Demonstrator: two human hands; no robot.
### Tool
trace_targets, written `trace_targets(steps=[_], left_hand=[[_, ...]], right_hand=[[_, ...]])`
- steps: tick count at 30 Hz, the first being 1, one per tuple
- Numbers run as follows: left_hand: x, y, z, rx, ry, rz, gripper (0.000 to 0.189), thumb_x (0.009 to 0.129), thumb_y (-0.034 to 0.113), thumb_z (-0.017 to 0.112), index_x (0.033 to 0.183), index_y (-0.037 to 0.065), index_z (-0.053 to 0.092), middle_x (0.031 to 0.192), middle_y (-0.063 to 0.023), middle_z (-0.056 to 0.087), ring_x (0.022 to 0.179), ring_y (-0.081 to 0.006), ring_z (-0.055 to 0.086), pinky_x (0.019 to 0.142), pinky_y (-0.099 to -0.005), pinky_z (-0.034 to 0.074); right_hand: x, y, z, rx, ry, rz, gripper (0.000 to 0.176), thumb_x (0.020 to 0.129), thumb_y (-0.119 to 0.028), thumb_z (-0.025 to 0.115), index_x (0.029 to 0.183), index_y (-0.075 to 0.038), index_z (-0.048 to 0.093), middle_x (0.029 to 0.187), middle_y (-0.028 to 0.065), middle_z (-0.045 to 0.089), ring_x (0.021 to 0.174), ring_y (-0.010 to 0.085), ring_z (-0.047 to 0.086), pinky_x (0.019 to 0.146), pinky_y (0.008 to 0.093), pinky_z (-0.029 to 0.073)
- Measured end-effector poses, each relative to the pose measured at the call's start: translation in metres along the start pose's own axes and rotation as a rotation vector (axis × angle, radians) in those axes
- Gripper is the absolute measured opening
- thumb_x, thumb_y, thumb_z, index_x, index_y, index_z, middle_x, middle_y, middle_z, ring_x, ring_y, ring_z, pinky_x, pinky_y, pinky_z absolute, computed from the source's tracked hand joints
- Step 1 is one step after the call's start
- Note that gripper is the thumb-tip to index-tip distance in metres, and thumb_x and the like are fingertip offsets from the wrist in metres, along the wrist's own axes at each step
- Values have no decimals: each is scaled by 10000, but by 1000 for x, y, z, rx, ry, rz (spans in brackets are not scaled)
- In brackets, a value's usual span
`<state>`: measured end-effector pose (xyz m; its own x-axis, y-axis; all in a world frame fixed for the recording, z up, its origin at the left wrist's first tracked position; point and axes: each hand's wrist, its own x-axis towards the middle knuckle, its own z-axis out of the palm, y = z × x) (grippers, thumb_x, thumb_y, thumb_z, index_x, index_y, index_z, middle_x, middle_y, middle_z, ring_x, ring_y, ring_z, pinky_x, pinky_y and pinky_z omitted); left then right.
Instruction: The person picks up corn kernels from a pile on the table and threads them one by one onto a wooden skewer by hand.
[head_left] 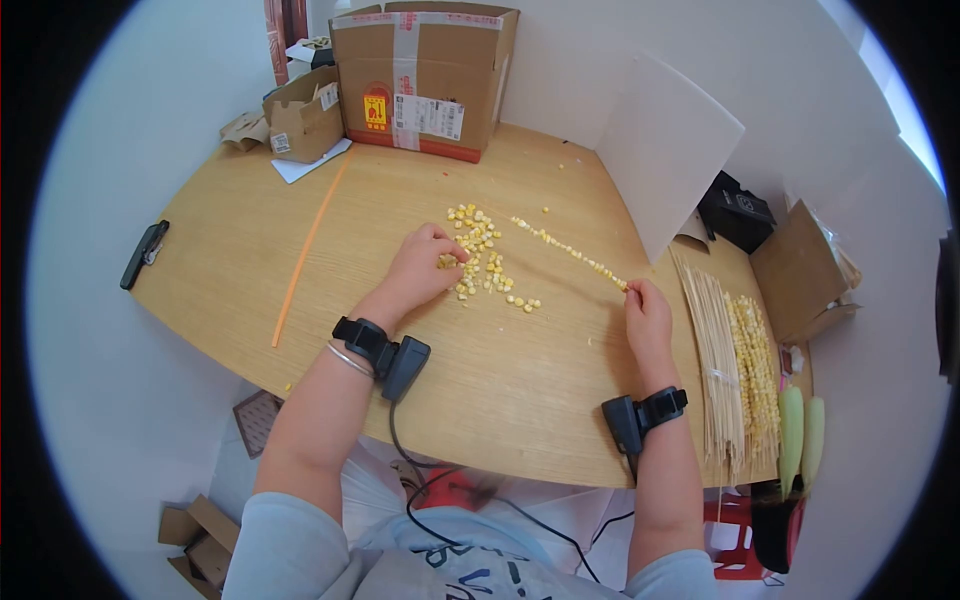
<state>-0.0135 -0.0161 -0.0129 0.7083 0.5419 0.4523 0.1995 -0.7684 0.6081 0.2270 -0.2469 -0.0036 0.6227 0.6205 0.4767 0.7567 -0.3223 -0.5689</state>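
Observation:
My left hand point(425, 265) is at the left edge of a loose pile of yellow and white kernel-like pieces point(478, 240) on the wooden table, its fingers curled together; what they hold, if anything, is too small to name. My right hand point(648, 305) is closed on the near right end of a thin stick threaded with the same pieces point(568, 249). That stick slants up and left over the table, its far end beside the pile. Right of my right hand lie a bundle of bare sticks point(712, 360) and, alongside, a row of threaded sticks point(752, 365).
A large cardboard box point(425, 80) and a smaller one point(305, 115) stand at the back. An orange strip point(310, 255) and a black clip point(146, 255) lie left. At the right are a white panel point(670, 150), a black box point(738, 212) and green husked cobs point(791, 435).

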Motion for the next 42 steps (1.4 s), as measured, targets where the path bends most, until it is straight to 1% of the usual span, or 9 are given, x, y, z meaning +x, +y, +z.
trace_targets(steps=[3, 6, 8, 9, 11, 20, 36, 39, 42], left_hand=[[2, -1, -2, 7, -8, -104, 150, 667, 112, 674, 816, 105, 660, 919, -95, 519, 911, -269, 496, 817, -336, 419], [2, -6, -3, -61, 21, -129, 128, 682, 140, 683, 802, 103, 656, 900, -84, 518, 877, -250, 505, 786, -324, 431], [4, -3, -4, -175, 121, -220, 132, 733, 124, 669, 850, 69, 643, 828, -23, 541, 743, -113, 503, 625, -241, 410], [5, -1, -6, -175, 124, -222, 132, 733, 124, 669, 850, 69, 643, 828, -23, 541, 743, -113, 503, 625, -241, 410], [6, 1, -11, -805, 146, -486, 179, 778, 100, 628, 947, 40, 613, 825, -24, 594, 660, -67, 486, 576, -201, 394], [7, -6, -22, -1123, 157, -575, 216, 813, 56, 565, 1024, 10, 563, 903, -92, 632, 647, -71, 511, 603, -195, 441], [8, -10, -20, -1062, 160, -552, 223, 768, 28, 610, 986, 26, 562, 888, -71, 617, 722, -90, 545, 610, -207, 436], [8, -2, -21, -825, 196, -580, 203, 755, 65, 643, 945, 26, 583, 834, -31, 597, 711, -83, 520, 606, -206, 414], [6, 1, -21, -617, 122, -438, 181, 731, 81, 668, 899, 45, 613, 778, 13, 548, 696, -78, 485, 602, -203, 394]], right_hand=[[0, 0, 1, 11, -3, 1, 106, 831, -86, 519, 893, -19, 574, 846, 169, 597, 803, 324, 575, 692, 379, 448], [0, -1, 1, 19, -8, 0, 107, 832, -87, 519, 891, -17, 574, 846, 169, 597, 798, 322, 575, 689, 375, 447], [0, -2, 0, 19, -9, 0, 108, 832, -88, 520, 891, -15, 574, 845, 168, 597, 795, 320, 575, 688, 374, 447], [-1, -2, 0, 29, -9, -6, 109, 832, -87, 520, 893, -13, 574, 842, 169, 596, 789, 317, 575, 685, 370, 447], [-1, -2, 0, 41, -15, -14, 110, 833, -87, 521, 894, -12, 574, 838, 169, 595, 783, 314, 576, 681, 367, 446], [-1, -4, 2, 95, -44, -28, 98, 822, -60, 534, 890, -2, 573, 777, 144, 576, 711, 260, 564, 643, 331, 442], [-1, -8, 1, 89, -57, -84, 97, 818, -59, 534, 882, -5, 582, 779, 147, 583, 714, 272, 567, 643, 337, 444], [0, -3, 3, 72, -18, -63, 108, 819, -66, 531, 889, -5, 588, 786, 152, 593, 728, 277, 577, 656, 341, 449], [1, -1, 1, 62, 23, -34, 119, 823, -73, 528, 897, -5, 591, 796, 156, 600, 742, 278, 586, 666, 344, 453]])
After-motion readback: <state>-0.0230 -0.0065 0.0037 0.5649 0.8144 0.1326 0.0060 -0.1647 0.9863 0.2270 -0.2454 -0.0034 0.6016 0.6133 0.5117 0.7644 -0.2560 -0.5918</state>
